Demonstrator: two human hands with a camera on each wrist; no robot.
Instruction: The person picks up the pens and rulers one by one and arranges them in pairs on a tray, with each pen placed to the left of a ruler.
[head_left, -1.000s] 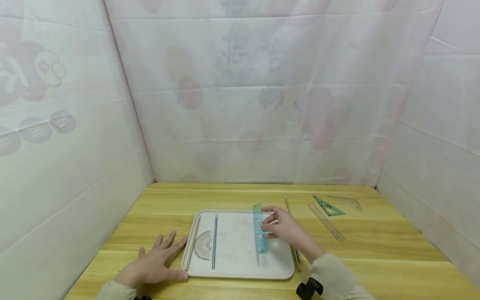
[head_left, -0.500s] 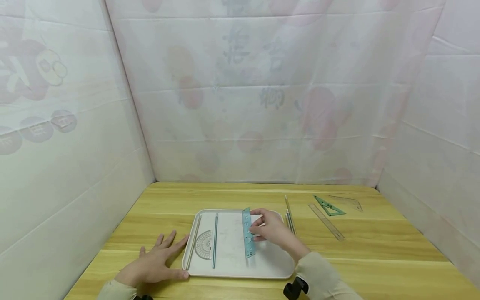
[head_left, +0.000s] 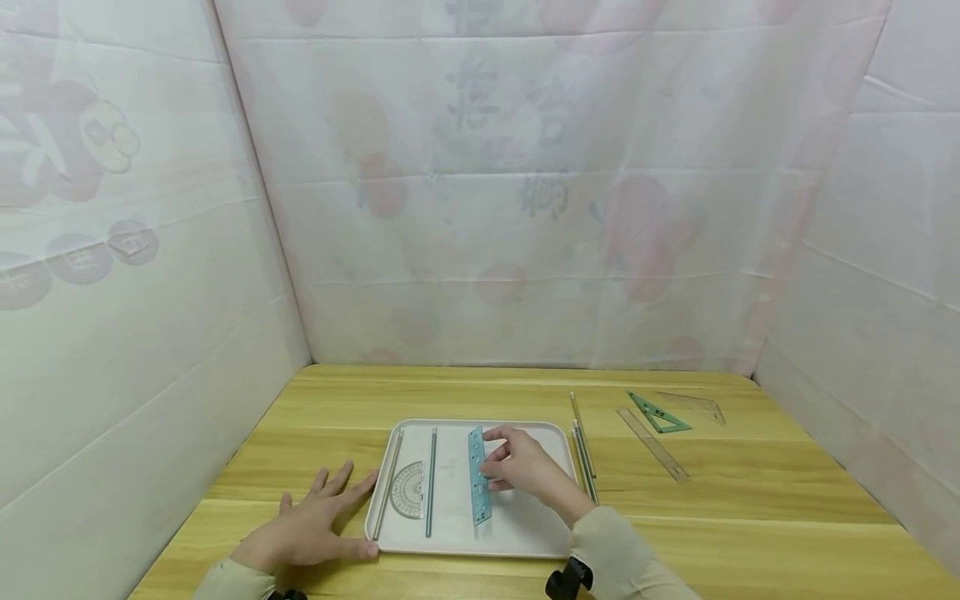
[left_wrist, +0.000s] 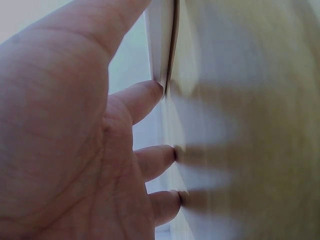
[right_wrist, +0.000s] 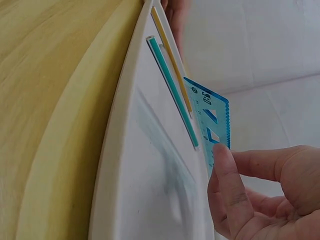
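My right hand (head_left: 525,468) pinches a blue see-through ruler (head_left: 478,479) by its right edge, over the middle of the white tray (head_left: 457,546). Seen from the right wrist, the ruler (right_wrist: 212,112) stands tilted on edge, with cut-out shapes and a wavy side. My left hand (head_left: 311,521) lies spread on the table, thumb and index finger at the tray's left rim; the left wrist view shows its fingertips touching down beside the rim. Inside the tray, left of the ruler, lie a teal pencil (head_left: 431,492), a clear protractor (head_left: 408,490) and a yellow pencil (head_left: 388,483).
Several pencils (head_left: 582,450) lie along the tray's right side, partly hidden by the right forearm. Farther right on the wooden table (head_left: 750,483) are a clear ruler (head_left: 652,444), a green set square (head_left: 657,412) and a clear set square (head_left: 697,404). Fabric walls enclose the table.
My right hand has carried the blue ruler leftward across the tray and slightly toward me. The left hand has stayed at the tray's left rim.
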